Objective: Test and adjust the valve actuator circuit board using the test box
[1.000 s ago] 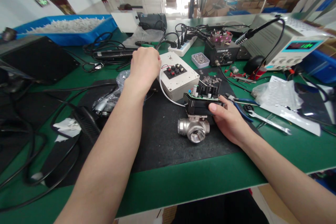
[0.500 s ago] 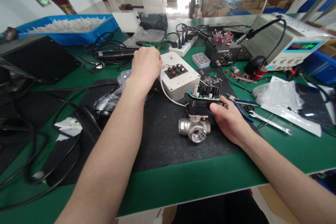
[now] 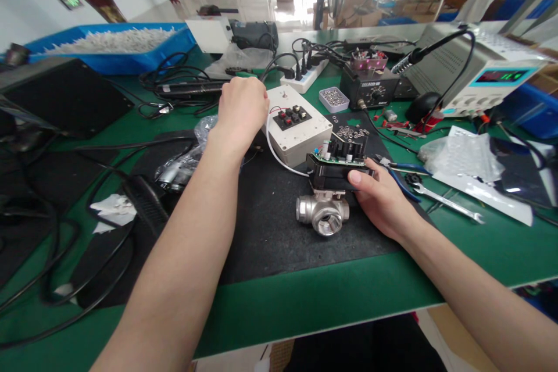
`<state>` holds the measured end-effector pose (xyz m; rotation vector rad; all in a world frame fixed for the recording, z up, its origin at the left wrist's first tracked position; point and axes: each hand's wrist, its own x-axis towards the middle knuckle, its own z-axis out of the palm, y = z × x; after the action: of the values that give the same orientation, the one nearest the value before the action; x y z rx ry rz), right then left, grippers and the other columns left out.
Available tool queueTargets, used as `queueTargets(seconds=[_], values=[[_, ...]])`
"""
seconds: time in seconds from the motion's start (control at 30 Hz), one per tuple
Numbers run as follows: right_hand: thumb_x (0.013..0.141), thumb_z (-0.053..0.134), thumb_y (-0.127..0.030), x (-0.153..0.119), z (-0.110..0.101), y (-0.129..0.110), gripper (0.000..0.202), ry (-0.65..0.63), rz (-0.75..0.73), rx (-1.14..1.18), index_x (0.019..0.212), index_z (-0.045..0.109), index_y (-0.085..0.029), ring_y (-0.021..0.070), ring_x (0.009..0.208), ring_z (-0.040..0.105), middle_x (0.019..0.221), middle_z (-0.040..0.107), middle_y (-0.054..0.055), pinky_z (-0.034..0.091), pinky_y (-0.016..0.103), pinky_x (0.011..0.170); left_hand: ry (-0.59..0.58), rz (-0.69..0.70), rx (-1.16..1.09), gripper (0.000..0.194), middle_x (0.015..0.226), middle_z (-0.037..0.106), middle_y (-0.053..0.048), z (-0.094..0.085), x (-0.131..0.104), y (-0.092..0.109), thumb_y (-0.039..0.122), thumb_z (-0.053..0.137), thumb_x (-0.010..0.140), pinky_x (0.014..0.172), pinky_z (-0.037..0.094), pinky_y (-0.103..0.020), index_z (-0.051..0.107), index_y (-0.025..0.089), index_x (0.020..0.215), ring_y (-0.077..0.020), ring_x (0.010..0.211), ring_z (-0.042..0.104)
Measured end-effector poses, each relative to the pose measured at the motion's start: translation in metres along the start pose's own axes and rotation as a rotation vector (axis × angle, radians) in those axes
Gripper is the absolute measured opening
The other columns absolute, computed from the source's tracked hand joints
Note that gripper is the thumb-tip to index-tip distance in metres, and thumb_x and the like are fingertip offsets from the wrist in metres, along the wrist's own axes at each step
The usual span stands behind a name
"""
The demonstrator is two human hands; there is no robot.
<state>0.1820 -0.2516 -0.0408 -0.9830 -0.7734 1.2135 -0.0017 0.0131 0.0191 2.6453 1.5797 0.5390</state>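
My right hand [image 3: 383, 200] grips the black housing [image 3: 329, 177] of a motorized ball valve from its right side, thumb in front. A circuit board [image 3: 344, 157] lies exposed on top of the housing. Below it, the steel three-way valve body [image 3: 325, 215] stands on the black mat, one threaded port facing me. My left hand [image 3: 244, 106] is curled at the left edge of a light grey switch box [image 3: 300, 133]. Its fingertips are hidden behind the hand, so what they hold cannot be seen. A white cable [image 3: 279, 158] runs from beside that hand to the housing.
On the right lie pliers [image 3: 403, 171], a wrench [image 3: 449, 203] and bubble wrap [image 3: 462, 154]. Behind are a tray of small metal parts [image 3: 334, 99], a soldering station [image 3: 370, 87] and a lit power supply [image 3: 483, 75]. Cables [image 3: 131, 145] and a plastic bag [image 3: 187, 157] lie left.
Both hands and the valve stay nearly still. The green digits on the power supply's display read differently. In the far right background, a person's legs have shifted left.
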Motion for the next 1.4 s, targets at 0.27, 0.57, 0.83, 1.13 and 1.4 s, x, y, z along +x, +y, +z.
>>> queueTargets(seconds=[0.27, 0.57, 0.83, 1.13, 1.4], values=[[0.083, 0.101, -0.046, 0.0, 0.0, -0.001, 0.055, 0.022, 0.013, -0.014, 0.128, 0.073, -0.028, 0.0357, 0.141, 0.067, 0.14, 0.078, 0.006, 0.043, 0.056, 0.131, 0.004, -0.018, 0.063, 0.08, 0.128, 0.081, -0.02, -0.001, -0.001, 0.001, 0.069, 0.034, 0.095, 0.103, 0.044, -0.053, 0.082, 0.016, 0.131, -0.0354, 0.123, 0.066], [0.077, 0.106, -0.052, 0.003, -0.001, 0.007, 0.072, 0.145, 0.055, -0.027, 0.132, 0.066, -0.028, 0.035, 0.145, 0.063, 0.142, 0.076, 0.007, 0.039, 0.055, 0.133, -0.008, -0.003, 0.011, 0.096, 0.134, 0.079, -0.023, -0.003, -0.002, 0.002, 0.078, 0.029, 0.088, 0.101, 0.037, -0.053, 0.081, 0.009, 0.129, -0.0356, 0.129, 0.063], [0.079, 0.104, -0.055, 0.005, 0.003, 0.006, 0.072, 0.137, 0.063, -0.067, 0.134, 0.067, -0.027, 0.0357, 0.145, 0.063, 0.139, 0.076, 0.008, 0.039, 0.054, 0.133, -0.006, -0.003, -0.063, 0.085, 0.132, 0.079, -0.022, -0.001, -0.002, 0.001, 0.075, 0.04, 0.091, 0.104, 0.035, -0.051, 0.081, 0.008, 0.126, -0.0338, 0.128, 0.061], [0.08, 0.103, -0.057, 0.004, 0.001, 0.005, 0.069, 0.126, 0.068, -0.083, 0.13, 0.067, -0.026, 0.0353, 0.147, 0.062, 0.141, 0.076, 0.008, 0.038, 0.054, 0.134, 0.153, -0.007, -0.431, 0.026, 0.112, 0.08, -0.011, 0.025, 0.013, -0.016, 0.041, 0.073, 0.088, 0.12, 0.027, -0.047, 0.082, 0.017, 0.095, -0.0274, 0.125, 0.057], [0.078, 0.1, -0.068, 0.007, 0.008, 0.003, 0.075, 0.182, 0.067, -0.179, 0.128, 0.066, -0.024, 0.0351, 0.131, 0.071, 0.127, 0.078, 0.009, 0.048, 0.053, 0.124, 0.144, -0.008, -0.44, 0.036, 0.128, 0.08, -0.01, 0.029, 0.013, -0.022, 0.052, 0.075, 0.089, 0.133, 0.02, -0.049, 0.081, 0.017, 0.096, -0.0301, 0.147, 0.051]])
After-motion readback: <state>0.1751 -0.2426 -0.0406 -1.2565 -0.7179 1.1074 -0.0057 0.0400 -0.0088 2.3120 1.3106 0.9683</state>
